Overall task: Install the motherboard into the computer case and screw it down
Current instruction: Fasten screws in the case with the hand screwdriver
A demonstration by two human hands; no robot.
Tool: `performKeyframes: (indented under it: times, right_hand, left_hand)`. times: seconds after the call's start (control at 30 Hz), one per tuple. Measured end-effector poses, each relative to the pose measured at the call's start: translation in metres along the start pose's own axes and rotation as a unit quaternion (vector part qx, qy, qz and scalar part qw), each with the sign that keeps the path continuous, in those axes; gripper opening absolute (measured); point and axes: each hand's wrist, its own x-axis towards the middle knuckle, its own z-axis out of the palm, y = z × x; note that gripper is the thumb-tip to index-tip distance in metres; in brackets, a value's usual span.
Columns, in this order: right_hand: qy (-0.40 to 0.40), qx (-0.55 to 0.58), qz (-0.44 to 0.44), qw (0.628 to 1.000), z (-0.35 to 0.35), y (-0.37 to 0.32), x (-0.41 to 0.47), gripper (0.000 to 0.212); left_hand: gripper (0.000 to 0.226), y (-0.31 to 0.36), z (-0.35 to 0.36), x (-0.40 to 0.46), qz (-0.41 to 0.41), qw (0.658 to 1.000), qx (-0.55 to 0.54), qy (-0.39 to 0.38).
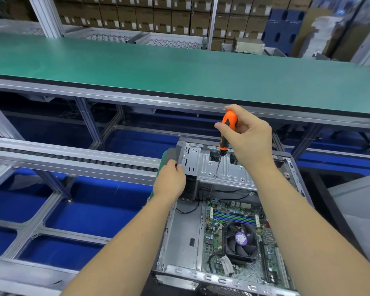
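Two hands over open computer case [179, 238], right hand [251, 135] gripping orange screwdriver [226, 133] upright on drive bracket [220, 167], left hand [171, 180] clasping case's far-left corner, motherboard [239, 238] seated inside.

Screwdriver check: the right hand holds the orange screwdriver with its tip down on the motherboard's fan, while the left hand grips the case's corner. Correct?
Not quite. The head view shows the orange screwdriver in the right hand with its tip down on the case's metal drive bay plate, not the fan. The left hand does grip the case's corner.

Bare metal computer case [192, 238], matt green tabletop [158, 69]
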Motion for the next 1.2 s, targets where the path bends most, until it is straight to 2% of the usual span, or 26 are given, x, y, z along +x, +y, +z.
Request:
performKeyframes:
  times: [0.23, 0.43, 0.57, 0.73, 0.83, 0.97, 1.07, 1.13, 1.2]
  right_hand:
    - [0.006, -0.044, 0.004, 0.999, -0.007, 0.002, -0.001, 0.028]
    - [-0.052, -0.112, 0.031, 0.992, -0.011, 0.010, 0.000, 0.059]
    - [-0.037, -0.093, 0.036, 0.994, -0.015, -0.001, 0.008, 0.058]
    - [0.004, -0.090, -0.036, 0.995, -0.038, -0.050, 0.034, 0.062]
    - [0.030, -0.087, -0.081, 0.992, -0.053, -0.079, 0.040, 0.064]
    - [0.030, -0.087, -0.082, 0.992, -0.065, -0.092, 0.033, 0.063]
    - [0.053, -0.074, -0.089, 0.992, -0.073, -0.095, 0.025, 0.062]
    - [0.064, -0.057, -0.103, 0.991, -0.080, -0.101, 0.024, 0.064]
    - [0.063, -0.046, -0.100, 0.992, -0.085, -0.104, 0.028, 0.065]
  left_hand:
    - [0.028, 0.001, 0.000, 0.000, 0.005, 1.000, 0.024, 0.007]
    - [0.027, 0.006, -0.002, -0.003, 0.009, 0.998, 0.067, 0.012]
    - [0.029, 0.013, -0.007, -0.007, 0.016, 0.996, 0.085, 0.011]
    - [0.025, 0.015, -0.008, -0.012, 0.031, 0.995, 0.092, 0.026]
    - [0.023, 0.017, -0.010, -0.016, 0.069, 0.990, 0.114, 0.053]
    - [0.025, 0.024, -0.009, -0.023, 0.199, 0.941, 0.246, 0.118]
    - [0.022, 0.044, -0.005, -0.036, 0.268, 0.939, 0.171, 0.133]
    - [0.017, 0.061, -0.004, -0.045, 0.298, 0.948, 0.037, 0.108]
    - [0.013, 0.081, -0.008, -0.055, 0.289, 0.951, -0.102, 0.051]
